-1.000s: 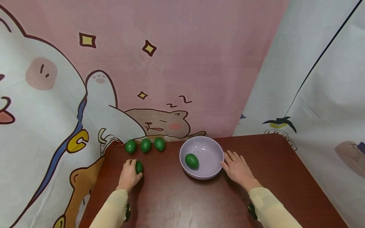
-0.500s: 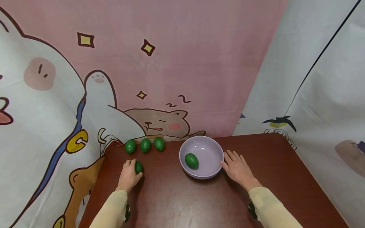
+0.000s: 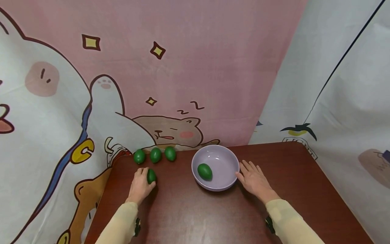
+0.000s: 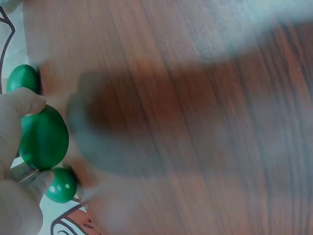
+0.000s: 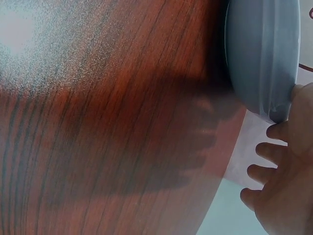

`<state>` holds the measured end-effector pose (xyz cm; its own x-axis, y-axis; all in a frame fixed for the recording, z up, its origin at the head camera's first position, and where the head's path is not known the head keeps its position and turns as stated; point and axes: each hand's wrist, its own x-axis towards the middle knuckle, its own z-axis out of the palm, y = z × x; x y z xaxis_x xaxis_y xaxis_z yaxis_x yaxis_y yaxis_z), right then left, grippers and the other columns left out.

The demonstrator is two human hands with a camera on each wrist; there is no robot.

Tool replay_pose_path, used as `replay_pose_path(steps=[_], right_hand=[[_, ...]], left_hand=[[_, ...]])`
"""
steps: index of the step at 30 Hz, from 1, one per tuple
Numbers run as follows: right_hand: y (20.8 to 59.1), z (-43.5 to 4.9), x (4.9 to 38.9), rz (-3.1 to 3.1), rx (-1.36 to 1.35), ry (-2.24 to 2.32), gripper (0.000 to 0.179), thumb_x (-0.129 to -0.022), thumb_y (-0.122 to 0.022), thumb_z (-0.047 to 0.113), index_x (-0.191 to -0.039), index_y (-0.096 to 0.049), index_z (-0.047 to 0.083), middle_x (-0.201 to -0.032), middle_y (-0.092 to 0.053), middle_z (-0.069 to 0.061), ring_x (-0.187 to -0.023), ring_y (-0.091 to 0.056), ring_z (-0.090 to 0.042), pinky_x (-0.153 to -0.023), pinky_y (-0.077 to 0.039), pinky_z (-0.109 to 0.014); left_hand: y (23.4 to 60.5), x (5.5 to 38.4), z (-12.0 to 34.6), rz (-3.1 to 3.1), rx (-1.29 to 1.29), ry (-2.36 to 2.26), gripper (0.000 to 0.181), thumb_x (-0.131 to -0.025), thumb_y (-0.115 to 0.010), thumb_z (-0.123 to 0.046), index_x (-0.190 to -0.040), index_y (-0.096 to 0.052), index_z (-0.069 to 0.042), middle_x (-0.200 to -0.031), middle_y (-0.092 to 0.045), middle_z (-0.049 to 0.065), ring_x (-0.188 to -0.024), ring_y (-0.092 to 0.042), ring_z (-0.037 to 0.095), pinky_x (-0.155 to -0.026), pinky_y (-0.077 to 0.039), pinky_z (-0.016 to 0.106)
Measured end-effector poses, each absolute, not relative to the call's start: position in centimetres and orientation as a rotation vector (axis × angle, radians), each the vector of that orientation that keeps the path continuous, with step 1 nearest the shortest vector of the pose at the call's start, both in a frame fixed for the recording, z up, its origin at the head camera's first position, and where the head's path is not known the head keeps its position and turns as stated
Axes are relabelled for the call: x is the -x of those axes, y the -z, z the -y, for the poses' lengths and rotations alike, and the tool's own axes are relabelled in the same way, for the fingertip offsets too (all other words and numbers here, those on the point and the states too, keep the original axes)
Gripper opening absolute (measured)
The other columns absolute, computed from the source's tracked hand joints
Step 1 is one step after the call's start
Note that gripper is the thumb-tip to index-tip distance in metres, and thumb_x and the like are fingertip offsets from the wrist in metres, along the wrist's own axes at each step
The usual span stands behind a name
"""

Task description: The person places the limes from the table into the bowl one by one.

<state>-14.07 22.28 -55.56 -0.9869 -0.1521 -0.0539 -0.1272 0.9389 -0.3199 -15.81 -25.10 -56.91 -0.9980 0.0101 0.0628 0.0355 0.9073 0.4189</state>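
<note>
My left hand (image 3: 141, 185) pinches a smooth green lime (image 3: 151, 176) between thumb and fingers, over the left part of the table. In the left wrist view the held lime (image 4: 45, 137) sits between the thumb and fingertips. My right hand (image 3: 254, 179) is at the right side of a lilac bowl (image 3: 226, 174), its fingers spread and fairly straight. Thumb and forefinger lie against the bowl's wall (image 5: 261, 63) in the right wrist view. One lime (image 3: 204, 172) rests inside the bowl, left of its middle.
Three more limes stand in a row at the table's back left edge: a left one (image 3: 139, 156), a middle one (image 3: 155, 155) and a right one (image 3: 170, 154). Behind the brown wooden table (image 3: 195, 213) hangs a printed cartoon cloth (image 3: 219, 74).
My left hand has shifted slightly right and away from me, carrying the lime with it. My right hand and the bowl have stayed in place.
</note>
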Motion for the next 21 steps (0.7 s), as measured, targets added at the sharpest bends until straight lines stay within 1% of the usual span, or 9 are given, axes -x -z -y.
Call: replay_pose_path(steps=[21], right_hand=[[55.1, -22.1, 14.0, -3.016, 0.221, 0.494, 0.062, -0.108, -0.051, 0.039, -0.153, -0.045, -0.002, -0.158, -0.041, -0.028, -0.149, -0.030, -0.050, -0.120, -0.021, -0.066]], left_hand=[[54.9, 16.3, 21.5, 2.959, 0.179, 0.668, 0.068, -0.085, -0.083, -0.020, -0.142, -0.053, 0.000, -0.139, -0.050, 0.023, -0.122, -0.053, 0.040, -0.094, -0.053, 0.057]])
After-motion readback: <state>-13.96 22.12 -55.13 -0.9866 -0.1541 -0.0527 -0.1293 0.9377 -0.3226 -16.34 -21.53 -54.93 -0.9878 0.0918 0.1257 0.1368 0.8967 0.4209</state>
